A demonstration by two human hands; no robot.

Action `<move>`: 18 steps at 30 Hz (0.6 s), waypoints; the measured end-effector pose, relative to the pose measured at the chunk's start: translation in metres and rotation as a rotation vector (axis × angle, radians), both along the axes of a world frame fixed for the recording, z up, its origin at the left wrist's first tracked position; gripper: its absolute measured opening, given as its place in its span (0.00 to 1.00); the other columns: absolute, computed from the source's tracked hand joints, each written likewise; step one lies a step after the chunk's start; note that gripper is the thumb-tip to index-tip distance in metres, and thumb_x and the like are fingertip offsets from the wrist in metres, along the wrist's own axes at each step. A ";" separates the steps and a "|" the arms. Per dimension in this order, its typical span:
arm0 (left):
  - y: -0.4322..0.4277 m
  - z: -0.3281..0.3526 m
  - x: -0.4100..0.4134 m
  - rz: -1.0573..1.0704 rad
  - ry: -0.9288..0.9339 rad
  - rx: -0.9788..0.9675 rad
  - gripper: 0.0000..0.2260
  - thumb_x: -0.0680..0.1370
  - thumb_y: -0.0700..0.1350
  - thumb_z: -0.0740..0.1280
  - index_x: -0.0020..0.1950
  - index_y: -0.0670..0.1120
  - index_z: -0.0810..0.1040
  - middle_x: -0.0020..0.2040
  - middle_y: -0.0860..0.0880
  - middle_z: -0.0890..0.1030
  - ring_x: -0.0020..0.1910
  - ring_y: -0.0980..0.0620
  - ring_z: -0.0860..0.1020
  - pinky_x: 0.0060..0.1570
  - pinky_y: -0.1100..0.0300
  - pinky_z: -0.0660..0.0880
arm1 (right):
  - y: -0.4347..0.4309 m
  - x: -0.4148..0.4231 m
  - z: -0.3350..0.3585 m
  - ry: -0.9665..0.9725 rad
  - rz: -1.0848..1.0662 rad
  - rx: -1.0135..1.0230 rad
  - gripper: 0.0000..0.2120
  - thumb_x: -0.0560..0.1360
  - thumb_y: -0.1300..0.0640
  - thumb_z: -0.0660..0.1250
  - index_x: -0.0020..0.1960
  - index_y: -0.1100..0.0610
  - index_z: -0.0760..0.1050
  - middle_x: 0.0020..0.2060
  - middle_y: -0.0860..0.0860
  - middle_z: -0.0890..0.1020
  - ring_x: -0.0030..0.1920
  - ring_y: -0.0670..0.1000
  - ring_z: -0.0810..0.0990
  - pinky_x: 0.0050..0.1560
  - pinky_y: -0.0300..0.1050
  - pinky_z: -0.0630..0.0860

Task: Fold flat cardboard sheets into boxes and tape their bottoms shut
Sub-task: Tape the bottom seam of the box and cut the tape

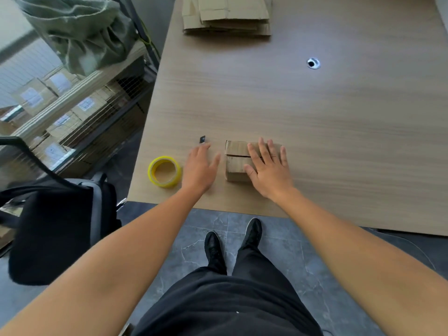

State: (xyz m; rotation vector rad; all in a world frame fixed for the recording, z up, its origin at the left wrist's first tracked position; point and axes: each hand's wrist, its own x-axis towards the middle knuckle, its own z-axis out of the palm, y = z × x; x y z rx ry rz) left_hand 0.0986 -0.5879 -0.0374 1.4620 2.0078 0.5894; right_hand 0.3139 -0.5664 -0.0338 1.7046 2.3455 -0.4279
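Observation:
A small folded cardboard box (236,163) stands on the wooden table (315,132) near its front edge, its two flaps meeting at a seam on top. My right hand (268,166) lies flat on those flaps with straight, spread fingers. My left hand (200,167) is open just left of the box, fingers extended toward a small dark cutter (202,139) lying on the table. A roll of yellow tape (164,172) lies flat to the left of my left hand. A stack of flat cardboard sheets (226,16) sits at the table's far edge.
A round cable hole (313,63) is set in the table at the right rear. Left of the table stand a wire shelf with labelled boxes (60,112), a green sack (80,32) and a black chair with a bag (55,226). My feet stand on grey floor tiles.

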 end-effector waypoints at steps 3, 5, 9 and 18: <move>-0.028 -0.012 -0.058 0.133 0.197 -0.015 0.26 0.79 0.54 0.66 0.74 0.43 0.69 0.73 0.43 0.70 0.74 0.42 0.65 0.74 0.47 0.60 | -0.001 -0.020 -0.003 0.006 0.000 0.011 0.31 0.82 0.35 0.38 0.81 0.44 0.36 0.81 0.50 0.36 0.79 0.52 0.31 0.76 0.59 0.28; -0.042 -0.023 -0.091 0.172 0.251 -0.092 0.32 0.78 0.58 0.67 0.76 0.44 0.64 0.77 0.43 0.65 0.78 0.40 0.58 0.77 0.44 0.56 | -0.001 -0.030 -0.005 0.000 -0.014 0.030 0.31 0.82 0.35 0.38 0.81 0.43 0.36 0.81 0.49 0.36 0.79 0.52 0.31 0.76 0.58 0.29; -0.051 -0.041 -0.122 0.006 0.280 -0.256 0.39 0.75 0.61 0.71 0.79 0.53 0.56 0.82 0.45 0.51 0.80 0.39 0.49 0.77 0.42 0.53 | 0.000 -0.033 -0.008 -0.005 -0.013 0.054 0.31 0.82 0.35 0.39 0.81 0.43 0.37 0.81 0.49 0.37 0.79 0.51 0.31 0.77 0.57 0.29; -0.031 -0.010 -0.110 0.008 0.115 -0.015 0.37 0.70 0.53 0.76 0.75 0.61 0.62 0.75 0.48 0.58 0.69 0.40 0.62 0.66 0.49 0.67 | 0.003 -0.032 -0.006 0.000 0.008 0.066 0.32 0.81 0.33 0.37 0.82 0.43 0.39 0.82 0.50 0.41 0.80 0.51 0.33 0.77 0.56 0.29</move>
